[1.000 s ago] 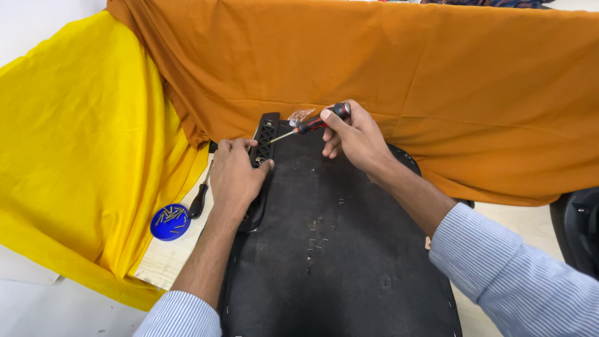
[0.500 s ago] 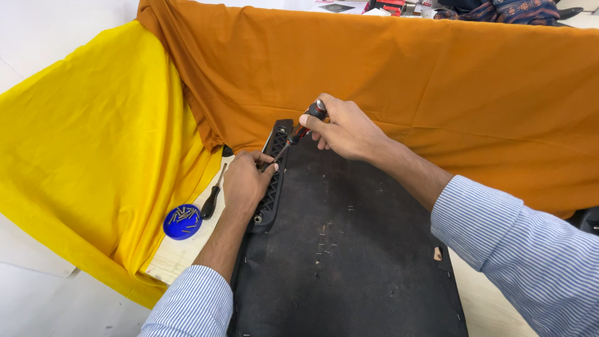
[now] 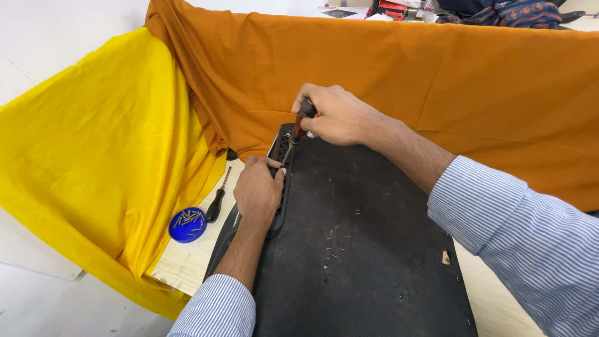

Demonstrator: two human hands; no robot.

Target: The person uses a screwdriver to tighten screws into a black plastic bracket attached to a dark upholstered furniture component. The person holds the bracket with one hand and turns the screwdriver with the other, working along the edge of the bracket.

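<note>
Right hand: the right hand (image 3: 337, 115) is closed around the dark red handle of a screwdriver (image 3: 298, 131), held nearly upright with its tip down at the vent.
Left hand: the left hand (image 3: 257, 190) presses on the panel's left edge, fingers curled over the vent, gripping it just beside the tip.
Panel: a large black panel (image 3: 362, 243) lies flat on the bench (image 3: 187, 265), covering most of it; the slotted vent (image 3: 282, 162) runs along its far left edge.
Doing it well: judging by the grip, the shaft should stay square to the screw, pushed down firmly, while the left hand stops the panel sliding.
Container: a blue lid (image 3: 187, 224) near the bench's left edge holds small silver screws.
Beside it: a second black screwdriver (image 3: 216, 203) lies touching the lid.
Backdrop: orange cloth (image 3: 437, 93) and yellow cloth (image 3: 93, 143) drape behind and left.
</note>
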